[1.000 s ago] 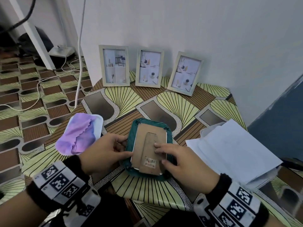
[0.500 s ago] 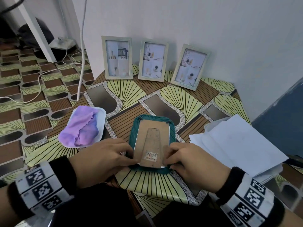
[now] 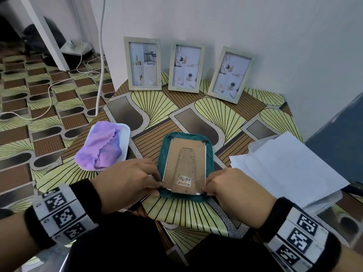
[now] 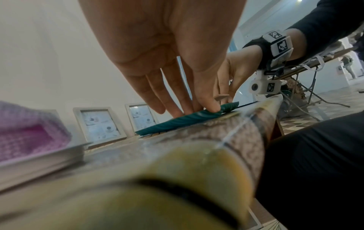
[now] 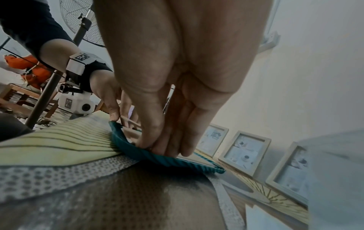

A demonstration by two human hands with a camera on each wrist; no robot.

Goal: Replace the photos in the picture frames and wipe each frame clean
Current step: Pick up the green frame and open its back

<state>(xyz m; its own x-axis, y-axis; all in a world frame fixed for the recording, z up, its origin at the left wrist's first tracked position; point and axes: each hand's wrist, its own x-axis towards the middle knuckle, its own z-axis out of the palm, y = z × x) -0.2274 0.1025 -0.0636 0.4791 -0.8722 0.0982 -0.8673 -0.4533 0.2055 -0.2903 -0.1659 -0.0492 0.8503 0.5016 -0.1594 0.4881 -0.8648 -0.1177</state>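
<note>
a picture frame (image 3: 185,165) lies face down on a green mat (image 3: 209,154), likely sparing its glass. the left hand (image 3: 125,181) and right hand (image 3: 233,187) pinch its near corners, seemingly to free the backing; 3 frames (image 3: 185,68) wait at the wall.

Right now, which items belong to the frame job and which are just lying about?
Job:
- face-down frame on teal mat, left hand and right hand at its near corners
- three standing frames
- purple cloth on white tray
- white sheets, perhaps the new photos

Lying about:
- white cable
- wall
</note>
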